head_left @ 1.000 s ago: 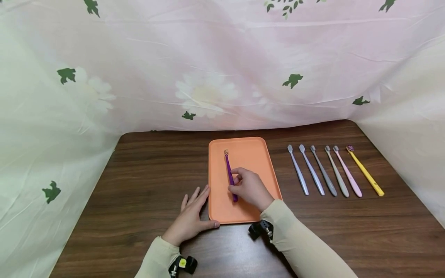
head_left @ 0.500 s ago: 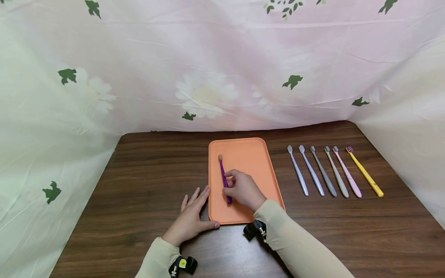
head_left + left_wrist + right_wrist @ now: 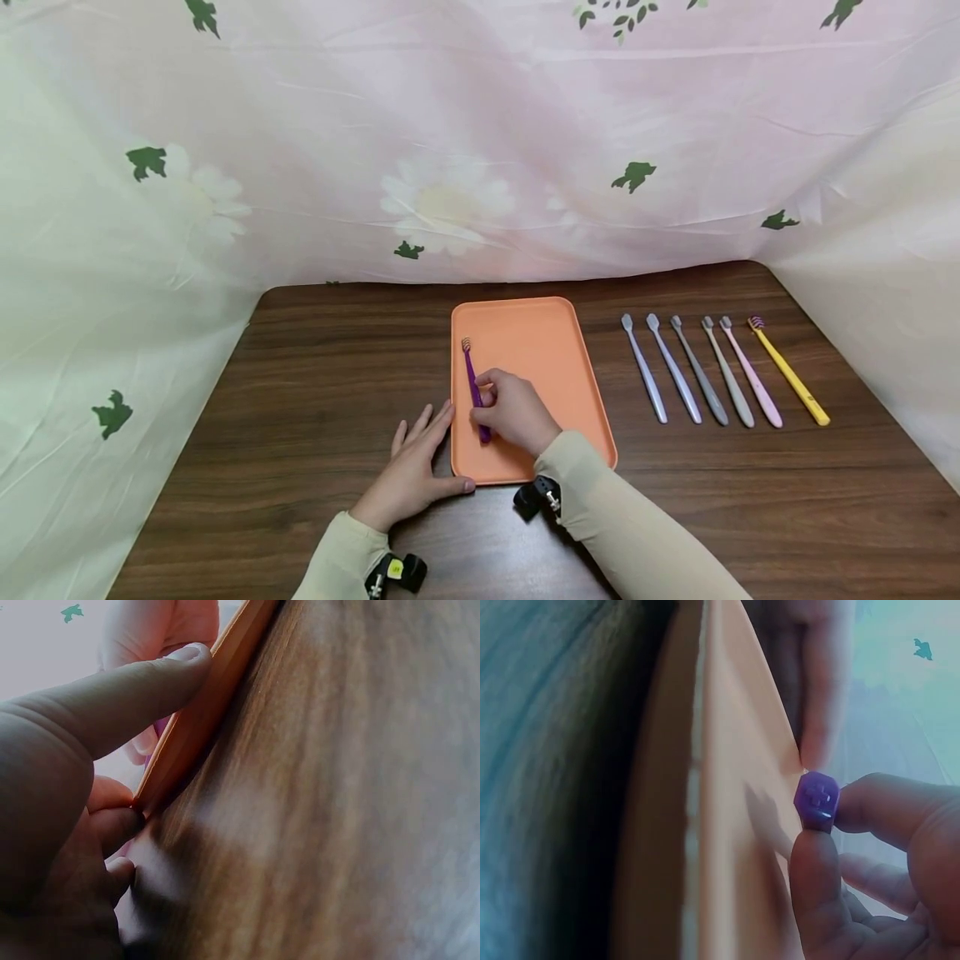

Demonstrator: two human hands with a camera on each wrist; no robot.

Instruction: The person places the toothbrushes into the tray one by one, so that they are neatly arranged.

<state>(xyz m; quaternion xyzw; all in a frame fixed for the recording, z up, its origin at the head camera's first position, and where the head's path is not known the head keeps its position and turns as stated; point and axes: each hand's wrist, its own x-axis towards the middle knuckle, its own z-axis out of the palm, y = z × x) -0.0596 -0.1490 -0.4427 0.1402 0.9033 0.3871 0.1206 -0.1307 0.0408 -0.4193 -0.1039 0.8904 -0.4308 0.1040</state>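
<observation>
An orange tray (image 3: 540, 350) stands near the middle of the table. Over its left part, my right hand (image 3: 517, 410) pinches a purple toothbrush (image 3: 472, 379) by the handle, bristle head pointing to the far side. In the right wrist view the handle's purple end (image 3: 817, 799) sits between thumb and fingers. Whether the brush touches the tray floor I cannot tell. My left hand (image 3: 408, 475) rests at the tray's near left corner with fingers spread and straight. Its thumb (image 3: 169, 671) and fingertips touch the tray's edge in the left wrist view.
To the right of the tray, several toothbrushes lie in a row, heads away from me, from a pale blue one (image 3: 643, 369) to a pink one (image 3: 752, 372) and a yellow one (image 3: 790, 372). A floral cloth (image 3: 480, 150) hangs behind the brown wooden table (image 3: 315, 375).
My right hand has moved left across the tray and slightly nearer to me, carrying the purple toothbrush close to the left rim. My left hand has stayed in place.
</observation>
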